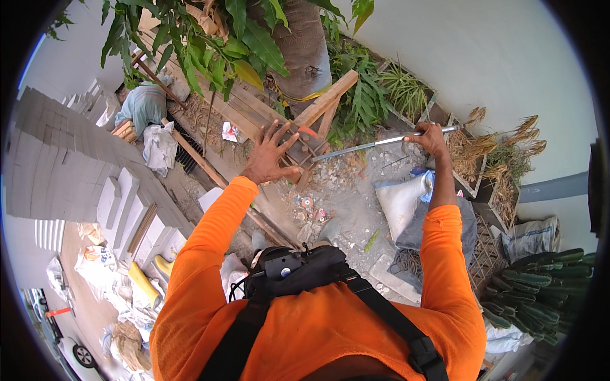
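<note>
My right hand (432,138) is closed around a long silver metal bar (389,140) near its right end. The bar runs left and its far-left tip reaches the wooden bench (244,105); whether it is fixed there I cannot tell. My left hand (270,157) is open over the bench's near end, fingers spread, with nothing in it. Just right of those fingers is a small orange-red piece (309,132) beside a slanted timber (327,100) propped against the bench. Both arms are in orange sleeves.
A tree trunk (302,47) rises behind the bench. Stacked grey blocks (63,168) stand at left. A white sack (401,206) lies near my right forearm. Dry potted plants (502,159) and a cactus (534,289) line the right. Rubble (356,174) covers the ground.
</note>
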The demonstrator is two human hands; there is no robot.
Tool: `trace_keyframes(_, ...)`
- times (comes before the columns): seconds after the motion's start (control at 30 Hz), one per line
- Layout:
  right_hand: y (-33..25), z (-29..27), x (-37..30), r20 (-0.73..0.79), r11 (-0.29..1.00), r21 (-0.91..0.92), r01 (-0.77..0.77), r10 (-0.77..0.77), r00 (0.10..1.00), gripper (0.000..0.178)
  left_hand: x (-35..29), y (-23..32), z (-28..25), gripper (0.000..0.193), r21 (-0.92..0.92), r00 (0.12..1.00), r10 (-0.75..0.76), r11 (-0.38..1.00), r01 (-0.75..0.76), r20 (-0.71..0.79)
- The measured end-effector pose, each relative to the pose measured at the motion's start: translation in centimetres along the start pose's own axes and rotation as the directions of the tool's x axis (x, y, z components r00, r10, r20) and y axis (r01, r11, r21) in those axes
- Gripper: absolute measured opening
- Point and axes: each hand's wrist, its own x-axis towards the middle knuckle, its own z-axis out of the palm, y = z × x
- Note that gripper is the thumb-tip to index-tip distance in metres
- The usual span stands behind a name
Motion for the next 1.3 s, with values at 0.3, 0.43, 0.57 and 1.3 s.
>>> trace_keyframes(0.3, -3.3, 4.2, -15.2, -0.094, 0.923, 0.161, -0.349, 0.366, 0.926, 0.071, -0.7, -1.0, 1.3, 0.092, -0.047, 0.985, 0.111, 0.992, -0.118, -0.128)
trace_keyframes(0.43, -8.2, 8.0, -21.9, -0.053, 0.798, 0.375, -0.472, 0.527, 0.848, 0.065, -1.3, -1.8, 1.9, 0.093, -0.032, 0.980, 0.119, 0.992, -0.126, -0.160)
trace_keyframes(0.57, -13.1, 10.6, -27.9, -0.076, 0.712, 0.400, -0.577, 0.653, 0.753, 0.068, -1.3, -1.6, 2.2, 0.095, -0.078, 0.959, 0.147, 0.982, -0.170, -0.243)
trace_keyframes(1.3, -46.0, 14.8, -35.8, -0.464, 0.398, 0.096, -0.912, 0.829, 0.313, 0.073, -2.4, -3.2, 3.2, 0.095, -0.108, 0.950, 0.191, 0.969, -0.223, -0.248)
